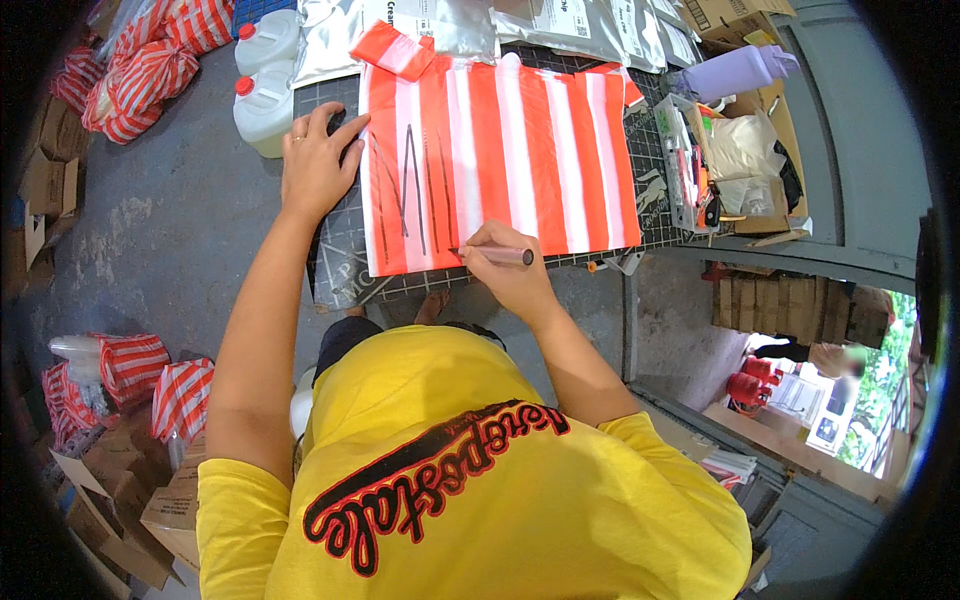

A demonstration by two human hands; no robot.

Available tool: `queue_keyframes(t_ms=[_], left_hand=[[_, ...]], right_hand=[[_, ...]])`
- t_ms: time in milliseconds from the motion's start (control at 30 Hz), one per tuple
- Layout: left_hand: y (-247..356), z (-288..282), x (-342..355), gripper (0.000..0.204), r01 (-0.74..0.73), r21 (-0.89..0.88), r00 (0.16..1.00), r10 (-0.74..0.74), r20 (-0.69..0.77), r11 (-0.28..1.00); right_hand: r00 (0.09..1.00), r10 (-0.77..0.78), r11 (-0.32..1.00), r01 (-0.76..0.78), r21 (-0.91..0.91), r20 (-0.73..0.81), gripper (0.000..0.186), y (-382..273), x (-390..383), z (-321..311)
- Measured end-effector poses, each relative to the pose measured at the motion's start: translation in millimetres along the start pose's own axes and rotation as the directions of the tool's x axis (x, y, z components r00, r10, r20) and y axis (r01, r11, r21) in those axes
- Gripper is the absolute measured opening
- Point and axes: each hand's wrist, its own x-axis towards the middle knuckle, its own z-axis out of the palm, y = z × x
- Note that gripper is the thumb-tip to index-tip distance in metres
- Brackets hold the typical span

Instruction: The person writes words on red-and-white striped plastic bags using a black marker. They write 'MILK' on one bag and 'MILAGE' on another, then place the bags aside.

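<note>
In a yellow T-shirt (420, 375), grips a marker pen (510, 256) in a curled right hand (520, 287), with its tip at the lower part of a red-and-white striped plastic bag (515, 160), flat on a gridded cutting mat (343, 235); rests a spread, empty left hand (318, 167) at the bag's upper left edge, near dark pen strokes (416, 190).

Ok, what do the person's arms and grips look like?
Both arms are bare below short, plain yellow sleeves. The left grip is ungloved, with a thin ring on one finger. The right grip is ungloved too, with no ring visible. No watch or cables show.
</note>
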Motion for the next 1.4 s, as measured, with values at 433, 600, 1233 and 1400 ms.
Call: queue_keyframes(t_ms=[433,600,1233,1400], left_hand=[[-1.7,2.3,-1.9,0.036,-0.018,0.004,0.999,0.019,-0.039,1.000],[-0.9,0.6,-0.4,0.037,-0.020,-0.008,0.999,0.020,-0.036,1.000],[3.1,-0.3,-1.0,0.039,-0.007,0.012,1.000,0.007,-0.030,1.000],[2.0,1.3,-0.8,0.039,-0.022,0.023,0.998,0.023,-0.052,1.000]], right_hand=[[0.976,0.215,0.972,-0.213,0.095,-0.020,0.005,-0.6,13.3,-33.5],[0.973,0.004,0.999,0.006,0.041,-0.231,0.015,8.9,71.2,-46.5],[0.977,-0.098,0.992,0.081,-0.095,-0.188,0.015,-6.9,140.7,-27.6],[0.974,-0.122,0.987,0.099,-0.123,-0.193,0.016,-8.7,139.1,-25.6]])
